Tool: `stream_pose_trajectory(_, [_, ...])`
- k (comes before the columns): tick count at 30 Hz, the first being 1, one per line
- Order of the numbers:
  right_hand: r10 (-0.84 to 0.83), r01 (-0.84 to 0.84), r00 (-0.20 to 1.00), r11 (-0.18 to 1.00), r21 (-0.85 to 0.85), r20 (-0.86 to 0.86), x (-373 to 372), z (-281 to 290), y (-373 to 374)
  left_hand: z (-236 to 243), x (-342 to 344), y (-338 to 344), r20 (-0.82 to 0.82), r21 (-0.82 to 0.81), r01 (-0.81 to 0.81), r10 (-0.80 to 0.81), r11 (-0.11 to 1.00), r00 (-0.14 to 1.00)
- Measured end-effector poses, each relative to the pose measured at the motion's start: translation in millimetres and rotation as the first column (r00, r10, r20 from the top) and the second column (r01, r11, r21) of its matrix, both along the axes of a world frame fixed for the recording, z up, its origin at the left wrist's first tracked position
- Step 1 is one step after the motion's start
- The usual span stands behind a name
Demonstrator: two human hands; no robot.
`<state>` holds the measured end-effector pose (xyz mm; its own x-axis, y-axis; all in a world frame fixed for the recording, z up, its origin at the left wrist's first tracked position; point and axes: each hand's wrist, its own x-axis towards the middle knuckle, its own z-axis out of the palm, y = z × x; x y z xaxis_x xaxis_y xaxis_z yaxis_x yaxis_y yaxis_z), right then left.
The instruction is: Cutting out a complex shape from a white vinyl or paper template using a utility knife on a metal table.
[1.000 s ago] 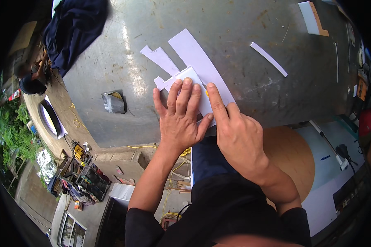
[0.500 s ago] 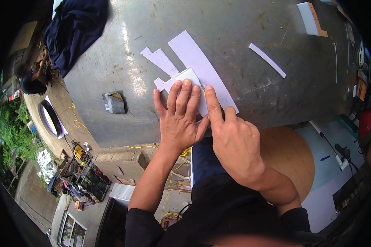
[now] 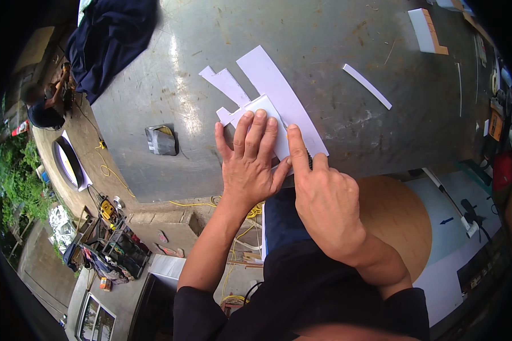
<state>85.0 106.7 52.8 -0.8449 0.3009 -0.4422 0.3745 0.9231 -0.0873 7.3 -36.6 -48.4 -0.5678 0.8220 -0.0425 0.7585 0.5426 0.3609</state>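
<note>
Left hand [image 3: 250, 165] lay flat, fingers spread and together-ish, palm down on a small white paper piece [image 3: 261, 113] at the near edge of the grey metal worktop [image 3: 335, 34]; grip apart, pressing, not clamped on anything. Right hand [image 3: 324, 199] sat just beside it, touching at the thumb side, index finger [image 3: 297, 145] stretched out and pressing onto the paper, other fingers curled under; no pinch seen. The small piece lay under both hands, overlapping a long white paper strip [image 3: 273, 79] that ran away from the fingertips, tilted. A notched white offcut [image 3: 224, 82] lay just beyond the left fingertips, touching the small piece. Thin white sliver [image 3: 367, 85] well apart, beyond the right hand. Crumpled dark foil-like scrap [image 3: 161, 139] off to the left of the left hand. Dark blue cloth [image 3: 108, 40] at the far left corner. White block with an orange edge [image 3: 426, 31] far beyond the right hand.
</note>
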Motion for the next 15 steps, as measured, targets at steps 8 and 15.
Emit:
stream_pose_trajectory(8, [0.011,-0.009,0.997,1.000,-0.024,0.079,20.6,10.4,-0.1,0.7,0.6,0.8,0.003,0.008,-0.005,0.005,1.000,1.000])
stream_pose_trajectory(15, [0.001,0.004,0.997,0.999,-0.053,0.079,41.1,9.4,-0.2,2.7,-1.1,1.9,-0.018,-0.006,0.019,-0.019,1.000,1.000])
